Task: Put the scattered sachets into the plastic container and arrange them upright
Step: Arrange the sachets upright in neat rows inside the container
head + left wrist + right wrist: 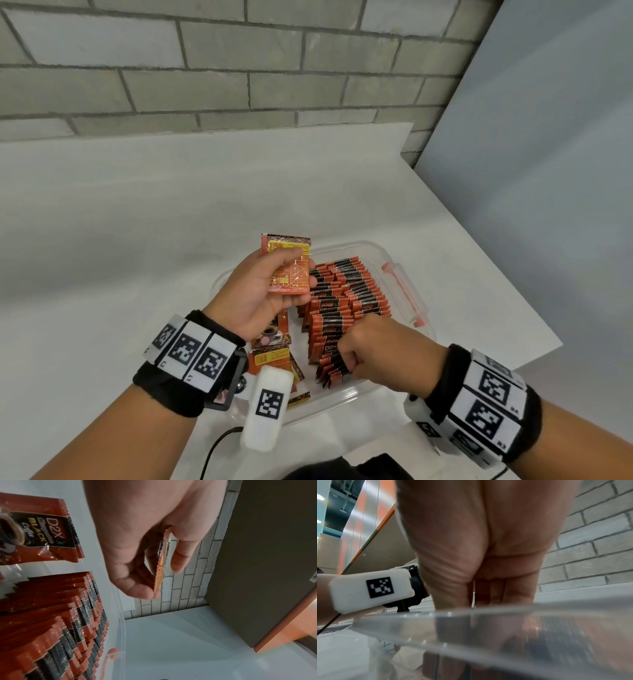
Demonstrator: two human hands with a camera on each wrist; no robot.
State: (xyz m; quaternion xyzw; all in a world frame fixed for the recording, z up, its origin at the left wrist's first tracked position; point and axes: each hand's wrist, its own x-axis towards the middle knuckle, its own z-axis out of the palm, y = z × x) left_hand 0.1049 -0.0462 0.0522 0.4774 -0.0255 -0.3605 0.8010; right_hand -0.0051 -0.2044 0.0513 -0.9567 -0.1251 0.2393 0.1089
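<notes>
A clear plastic container [376, 248] holds rows of red-and-black upright sachets [346, 301] along its right side. My left hand [303, 274] hovers over the container's left part and pinches one held sachet [286, 245] between thumb and fingers, yellow back facing up. The left wrist view shows the held sachet [162, 555] edge-on in my left hand [163, 580], beside the upright sachets [60, 615]. My right hand [344, 365] is curled over the near end of the rows, fingers gripping the sachet tops. Several loose sachets [274, 346] lie flat under my left wrist.
The container stands on a white table [120, 222] near its right edge, with an orange clasp [406, 294] on its right wall. A brick wall [239, 68] runs behind. In the right wrist view the container rim [539, 609] hides my fingertips.
</notes>
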